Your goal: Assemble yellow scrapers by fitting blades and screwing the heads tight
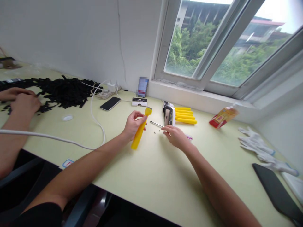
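My left hand is closed around a yellow scraper, held tilted just above the table with its wide, metal-edged head pointing up and away. My right hand is over a screwdriver, fingers curled onto it. The thin shaft points left toward the scraper, and a pinkish end shows past the hand; the middle of the handle is hidden. Two tiny metal parts lie between my hands.
Behind my right hand lie several yellow scrapers with black-and-white card packaging. A phone, a white cable and a black pile of strips are left. Another person's hands work there. Gloves lie right.
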Action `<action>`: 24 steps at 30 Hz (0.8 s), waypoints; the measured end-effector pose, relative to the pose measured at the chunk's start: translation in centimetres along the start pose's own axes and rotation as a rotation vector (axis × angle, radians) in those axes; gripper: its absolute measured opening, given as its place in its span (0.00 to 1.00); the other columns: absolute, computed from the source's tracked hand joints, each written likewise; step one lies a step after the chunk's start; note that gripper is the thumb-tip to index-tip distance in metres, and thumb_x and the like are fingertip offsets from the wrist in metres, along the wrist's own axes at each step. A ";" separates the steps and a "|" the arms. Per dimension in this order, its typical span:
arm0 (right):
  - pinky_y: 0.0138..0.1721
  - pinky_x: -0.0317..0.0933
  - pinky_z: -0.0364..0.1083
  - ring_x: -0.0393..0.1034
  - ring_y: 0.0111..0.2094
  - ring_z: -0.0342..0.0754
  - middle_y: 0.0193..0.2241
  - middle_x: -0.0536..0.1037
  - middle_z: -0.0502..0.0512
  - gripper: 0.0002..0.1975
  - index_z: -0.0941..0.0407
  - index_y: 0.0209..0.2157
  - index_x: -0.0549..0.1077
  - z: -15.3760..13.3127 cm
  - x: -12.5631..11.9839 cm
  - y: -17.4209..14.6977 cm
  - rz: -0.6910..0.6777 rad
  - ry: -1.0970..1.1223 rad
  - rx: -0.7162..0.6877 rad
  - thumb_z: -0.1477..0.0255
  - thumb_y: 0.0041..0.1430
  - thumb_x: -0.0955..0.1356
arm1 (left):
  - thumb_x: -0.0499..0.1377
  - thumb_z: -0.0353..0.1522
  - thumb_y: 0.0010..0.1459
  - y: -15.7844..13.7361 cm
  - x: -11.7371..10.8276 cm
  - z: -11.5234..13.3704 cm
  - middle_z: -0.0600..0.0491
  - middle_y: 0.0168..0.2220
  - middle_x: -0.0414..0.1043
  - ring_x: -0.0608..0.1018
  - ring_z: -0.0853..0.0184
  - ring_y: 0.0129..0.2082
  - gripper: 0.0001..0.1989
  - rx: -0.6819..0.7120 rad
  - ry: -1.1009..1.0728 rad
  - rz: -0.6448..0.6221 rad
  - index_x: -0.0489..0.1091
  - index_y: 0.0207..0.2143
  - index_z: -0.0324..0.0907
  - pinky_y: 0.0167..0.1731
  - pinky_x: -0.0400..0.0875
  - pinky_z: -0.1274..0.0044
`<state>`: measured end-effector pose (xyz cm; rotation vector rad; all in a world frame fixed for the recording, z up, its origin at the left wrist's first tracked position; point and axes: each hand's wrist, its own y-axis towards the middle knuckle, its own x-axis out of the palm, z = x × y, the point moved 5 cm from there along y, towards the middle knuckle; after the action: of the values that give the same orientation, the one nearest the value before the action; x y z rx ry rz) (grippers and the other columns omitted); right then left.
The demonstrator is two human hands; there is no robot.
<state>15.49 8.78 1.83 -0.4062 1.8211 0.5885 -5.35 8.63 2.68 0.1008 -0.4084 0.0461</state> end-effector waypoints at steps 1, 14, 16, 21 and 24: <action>0.47 0.64 0.51 0.74 0.44 0.54 0.46 0.78 0.60 0.14 0.55 0.46 0.76 -0.4 0.6 0.6 -0.013 0.005 0.005 0.73 0.64 0.62 | 0.71 0.39 0.42 0.0 0.0 0.0 0.57 0.35 0.66 0.74 0.72 0.24 0.22 0.027 0.040 0.002 0.61 0.32 0.42 0.16 0.70 0.80; 0.36 0.64 0.44 0.72 0.33 0.46 0.33 0.78 0.54 0.05 0.56 0.38 0.71 -0.2 -0.4 1.7 0.131 0.251 0.105 0.74 0.61 0.65 | 0.63 0.33 0.53 -2.0 1.0 1.4 0.52 0.35 0.68 0.71 0.68 0.34 0.08 0.490 0.809 -0.073 0.66 0.27 0.42 0.30 0.66 0.79; 0.34 0.63 0.44 0.70 0.32 0.45 0.31 0.77 0.52 0.04 0.55 0.37 0.70 -0.7 -2.7 1.2 0.296 0.381 0.105 0.70 0.61 0.66 | 0.62 0.32 0.55 -2.4 1.2 1.2 0.51 0.38 0.69 0.71 0.69 0.32 0.04 0.560 0.916 -0.103 0.69 0.30 0.43 0.33 0.66 0.79; 0.32 0.60 0.44 0.67 0.29 0.44 0.28 0.74 0.49 0.02 0.54 0.34 0.70 -3.7 -4.9 0.3 0.432 0.376 -0.020 0.74 0.59 0.68 | 0.58 0.32 0.60 -3.2 2.1 0.4 0.52 0.40 0.70 0.72 0.69 0.32 0.02 0.729 1.259 -0.168 0.69 0.35 0.43 0.30 0.66 0.78; 0.34 0.61 0.45 0.67 0.32 0.46 0.29 0.74 0.51 0.03 0.54 0.33 0.70 -5.0 -3.7 0.3 0.383 0.287 -0.093 0.76 0.59 0.68 | 0.56 0.32 0.62 -3.6 2.4 0.5 0.51 0.40 0.70 0.73 0.69 0.34 0.03 0.811 1.328 -0.166 0.68 0.37 0.42 0.30 0.68 0.79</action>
<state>12.64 6.09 6.60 -0.2093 2.1735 0.9186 -3.13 5.09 3.77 0.8457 0.9732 0.1008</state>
